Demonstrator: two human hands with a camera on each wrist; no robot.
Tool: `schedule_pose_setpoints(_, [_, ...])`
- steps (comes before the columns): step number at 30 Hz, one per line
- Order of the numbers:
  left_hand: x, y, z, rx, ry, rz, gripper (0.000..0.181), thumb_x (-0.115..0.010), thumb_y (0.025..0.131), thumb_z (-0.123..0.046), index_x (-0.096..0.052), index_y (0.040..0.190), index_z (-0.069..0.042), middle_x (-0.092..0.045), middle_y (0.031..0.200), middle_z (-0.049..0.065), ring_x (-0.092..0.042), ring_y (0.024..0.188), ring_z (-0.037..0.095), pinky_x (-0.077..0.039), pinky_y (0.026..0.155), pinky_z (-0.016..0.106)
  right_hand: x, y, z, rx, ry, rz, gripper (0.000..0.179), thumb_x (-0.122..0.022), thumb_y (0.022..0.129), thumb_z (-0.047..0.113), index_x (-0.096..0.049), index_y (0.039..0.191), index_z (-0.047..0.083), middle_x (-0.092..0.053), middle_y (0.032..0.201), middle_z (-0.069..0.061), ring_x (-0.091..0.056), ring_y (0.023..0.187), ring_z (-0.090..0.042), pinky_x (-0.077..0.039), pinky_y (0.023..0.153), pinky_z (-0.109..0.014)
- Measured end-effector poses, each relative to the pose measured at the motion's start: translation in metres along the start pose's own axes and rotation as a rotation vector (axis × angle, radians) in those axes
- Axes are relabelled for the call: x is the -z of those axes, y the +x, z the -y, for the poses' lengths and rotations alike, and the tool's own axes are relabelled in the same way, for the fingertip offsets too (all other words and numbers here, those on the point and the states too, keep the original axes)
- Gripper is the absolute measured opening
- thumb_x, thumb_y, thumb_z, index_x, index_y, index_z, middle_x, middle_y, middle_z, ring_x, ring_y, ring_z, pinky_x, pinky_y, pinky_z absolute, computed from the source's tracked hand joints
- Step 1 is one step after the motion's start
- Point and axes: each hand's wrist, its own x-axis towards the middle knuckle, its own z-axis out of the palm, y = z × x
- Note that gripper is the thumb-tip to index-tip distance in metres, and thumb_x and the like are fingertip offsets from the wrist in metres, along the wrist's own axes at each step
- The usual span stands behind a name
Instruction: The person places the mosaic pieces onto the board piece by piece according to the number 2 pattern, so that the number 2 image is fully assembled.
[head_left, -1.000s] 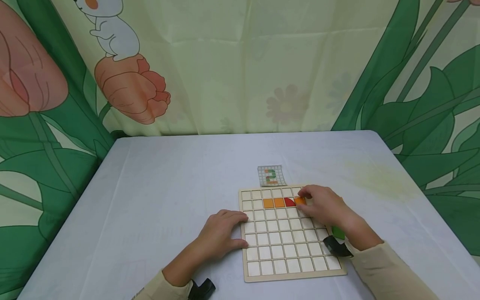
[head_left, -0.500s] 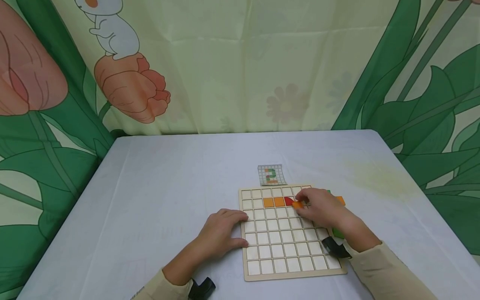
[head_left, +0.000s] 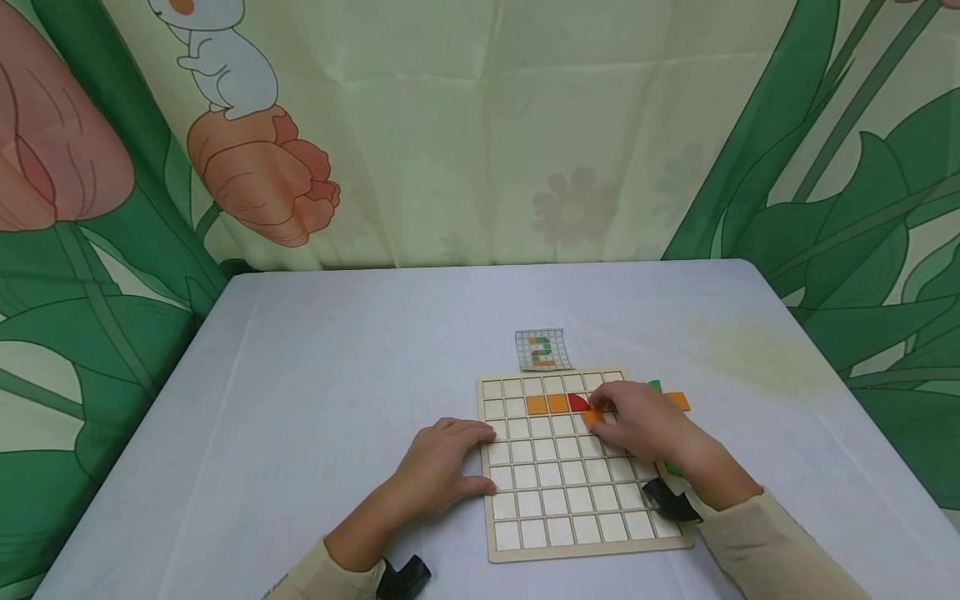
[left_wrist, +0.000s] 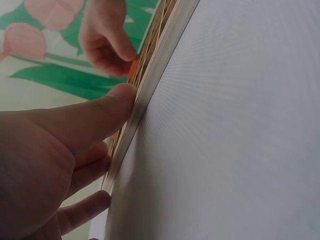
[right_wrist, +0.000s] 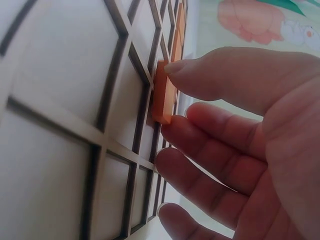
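A wooden grid board (head_left: 588, 551) with white cells lies on the table. My right hand (head_left: 648, 421) pinches an orange square tile (head_left: 591, 417) between thumb and fingers at the board's upper right part. From the right wrist view, this orange tile (right_wrist: 162, 95) stands tilted against the grid strips, with the thumb on one edge. Just left of it sit a red rounded tile (head_left: 577, 402) and two orange tiles (head_left: 547, 405) in one row. My left hand (head_left: 446, 467) rests its thumb and fingertips against the board's left edge, fingers fairly straight.
A small card (head_left: 542, 350) printed with a coloured grid pattern lies beyond the board's far edge. Right of the board, partly behind my right hand, are an orange tile (head_left: 678, 401), a green piece (head_left: 655, 385) and another green piece (head_left: 673, 469).
The pinched orange tile has shifted slightly toward me and left, from beside the red tile to just below its row. My right hand moved with it; my left hand stayed put.
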Motion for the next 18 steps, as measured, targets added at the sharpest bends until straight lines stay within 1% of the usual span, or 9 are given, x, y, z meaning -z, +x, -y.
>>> schedule_pose_setpoints(9, [-0.0005, -0.0002, 0.0005, -0.002, -0.001, 0.000, 0.058, -0.085, 0.079, -0.039, -0.065, 0.128, -0.014, -0.063, 0.131, -0.002, -0.053, 0.121, 0.022, -0.044, 0.097, 0.048, -0.0006, -0.0024, -0.0009, 0.012, 0.012, -0.010, 0.024, -0.071, 0.087, 0.015, -0.069, 0.108, 0.003, -0.070, 0.105, -0.005, -0.064, 0.095, -0.025, -0.052, 0.085, -0.046])
schedule_pose_setpoints(13, [-0.0007, -0.0005, 0.0008, -0.004, 0.000, 0.000, 0.059, -0.085, 0.079, -0.040, -0.065, 0.128, -0.014, -0.063, 0.131, -0.002, -0.053, 0.121, 0.023, -0.044, 0.097, 0.048, -0.0006, -0.0032, -0.0018, -0.003, 0.024, -0.009, 0.024, -0.069, 0.087, 0.011, -0.069, 0.110, 0.002, -0.069, 0.107, -0.006, -0.064, 0.098, -0.027, -0.052, 0.087, -0.047])
schedule_pose_setpoints(18, [-0.0004, -0.0008, 0.0004, -0.005, 0.000, -0.001, 0.059, -0.085, 0.079, -0.040, -0.065, 0.128, -0.014, -0.063, 0.131, -0.002, -0.053, 0.121, 0.023, -0.044, 0.096, 0.048, -0.0014, -0.0034, -0.0014, -0.020, 0.037, 0.002, 0.025, -0.069, 0.088, 0.012, -0.069, 0.111, 0.001, -0.069, 0.108, -0.007, -0.064, 0.101, -0.028, -0.051, 0.089, -0.048])
